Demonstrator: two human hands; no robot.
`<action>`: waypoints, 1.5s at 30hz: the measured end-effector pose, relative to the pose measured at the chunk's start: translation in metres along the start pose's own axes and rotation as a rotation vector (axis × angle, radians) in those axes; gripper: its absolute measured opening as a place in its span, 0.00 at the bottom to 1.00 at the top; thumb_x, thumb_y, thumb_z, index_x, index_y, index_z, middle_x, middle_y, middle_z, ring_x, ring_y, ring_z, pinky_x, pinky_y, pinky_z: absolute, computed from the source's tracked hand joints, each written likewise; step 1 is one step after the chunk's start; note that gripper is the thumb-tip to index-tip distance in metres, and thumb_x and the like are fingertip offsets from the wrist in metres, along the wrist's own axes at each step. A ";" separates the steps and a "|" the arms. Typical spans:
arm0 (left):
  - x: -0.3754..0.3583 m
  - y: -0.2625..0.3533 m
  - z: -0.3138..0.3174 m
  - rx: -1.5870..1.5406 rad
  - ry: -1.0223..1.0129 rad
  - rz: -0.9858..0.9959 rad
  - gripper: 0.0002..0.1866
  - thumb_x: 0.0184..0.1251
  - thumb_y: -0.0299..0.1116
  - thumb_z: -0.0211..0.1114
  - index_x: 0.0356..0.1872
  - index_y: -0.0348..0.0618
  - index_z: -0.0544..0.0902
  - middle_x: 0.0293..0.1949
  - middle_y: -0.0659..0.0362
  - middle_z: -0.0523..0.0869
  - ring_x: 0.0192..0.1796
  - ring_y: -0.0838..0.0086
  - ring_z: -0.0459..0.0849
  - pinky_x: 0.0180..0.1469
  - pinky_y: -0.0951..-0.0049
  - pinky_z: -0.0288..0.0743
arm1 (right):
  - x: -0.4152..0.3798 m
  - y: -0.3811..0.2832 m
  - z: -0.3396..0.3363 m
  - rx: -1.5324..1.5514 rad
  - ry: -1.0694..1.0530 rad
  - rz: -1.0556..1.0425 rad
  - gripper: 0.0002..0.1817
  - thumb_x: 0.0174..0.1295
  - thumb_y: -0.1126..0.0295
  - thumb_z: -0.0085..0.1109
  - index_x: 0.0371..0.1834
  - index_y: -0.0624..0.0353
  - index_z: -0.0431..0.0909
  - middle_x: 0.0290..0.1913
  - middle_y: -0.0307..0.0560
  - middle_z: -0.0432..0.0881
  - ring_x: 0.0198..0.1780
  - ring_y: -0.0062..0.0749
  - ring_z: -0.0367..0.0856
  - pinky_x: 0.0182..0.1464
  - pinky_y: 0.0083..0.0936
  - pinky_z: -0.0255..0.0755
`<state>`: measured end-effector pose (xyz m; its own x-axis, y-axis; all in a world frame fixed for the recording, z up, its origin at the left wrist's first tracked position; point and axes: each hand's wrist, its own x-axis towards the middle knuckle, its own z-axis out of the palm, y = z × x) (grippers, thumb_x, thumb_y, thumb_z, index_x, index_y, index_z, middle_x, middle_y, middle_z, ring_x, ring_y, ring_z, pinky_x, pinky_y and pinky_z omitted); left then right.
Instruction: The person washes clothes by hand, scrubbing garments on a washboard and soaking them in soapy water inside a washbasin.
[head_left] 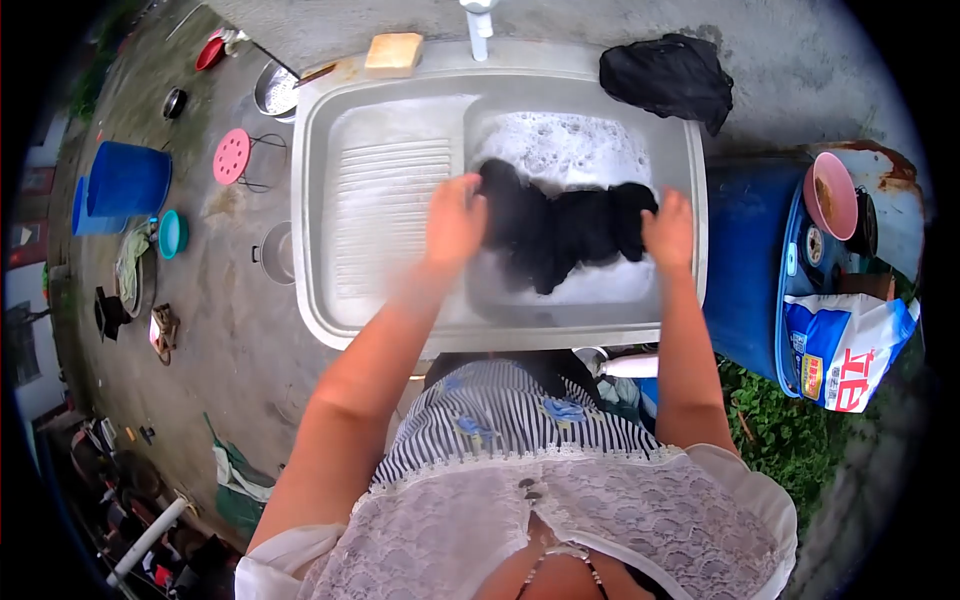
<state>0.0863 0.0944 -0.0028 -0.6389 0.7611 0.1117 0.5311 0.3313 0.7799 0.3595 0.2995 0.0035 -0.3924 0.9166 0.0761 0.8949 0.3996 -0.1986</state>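
A black cloth point(570, 228) is stretched sideways between my two hands over the right basin of a pale sink point(315, 220). White soapy foam point(570, 145) fills the basin behind and below it. My left hand point(456, 222), slightly blurred, grips the cloth's left end near the basin's divider. At the other end, my right hand point(669, 228) has its fingers closed on the cloth beside the basin's right wall. To the left lies the ribbed washboard point(393, 215) of the sink.
Behind the sink stand a faucet point(479, 30), a yellowish block point(394, 52) and a black bag or cloth point(668, 80). At right, a blue barrel point(740, 260) carries a pink bowl point(830, 196) and a detergent bag point(845, 345). A pink stool point(232, 156) stands left.
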 end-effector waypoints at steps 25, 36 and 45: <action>0.058 -0.011 0.041 -0.386 -0.329 -0.604 0.21 0.68 0.42 0.62 0.53 0.35 0.80 0.41 0.52 0.85 0.42 0.69 0.82 0.48 0.70 0.75 | 0.000 0.001 0.141 0.236 -0.560 -0.054 0.16 0.69 0.61 0.53 0.56 0.51 0.78 0.46 0.60 0.84 0.48 0.58 0.82 0.52 0.45 0.75; -0.006 -0.010 0.060 -0.757 -0.658 -1.096 0.46 0.68 0.57 0.63 0.79 0.51 0.50 0.75 0.46 0.60 0.75 0.49 0.60 0.66 0.40 0.66 | -0.011 -0.067 0.090 0.357 -0.729 0.150 0.40 0.54 0.63 0.69 0.69 0.61 0.60 0.51 0.64 0.81 0.50 0.56 0.83 0.52 0.43 0.75; 0.020 -0.013 0.031 -1.522 -0.634 -1.195 0.38 0.76 0.62 0.44 0.65 0.35 0.72 0.61 0.47 0.77 0.64 0.51 0.74 0.64 0.51 0.71 | -0.040 -0.188 -0.085 1.047 -0.650 -0.623 0.17 0.54 0.76 0.66 0.48 0.56 0.78 0.46 0.42 0.81 0.48 0.33 0.80 0.52 0.25 0.72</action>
<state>0.0839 0.1221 -0.0302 0.1789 0.7219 -0.6684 -0.9388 0.3286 0.1036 0.2250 0.1888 0.1207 -0.9519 0.3061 0.0146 0.0749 0.2786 -0.9575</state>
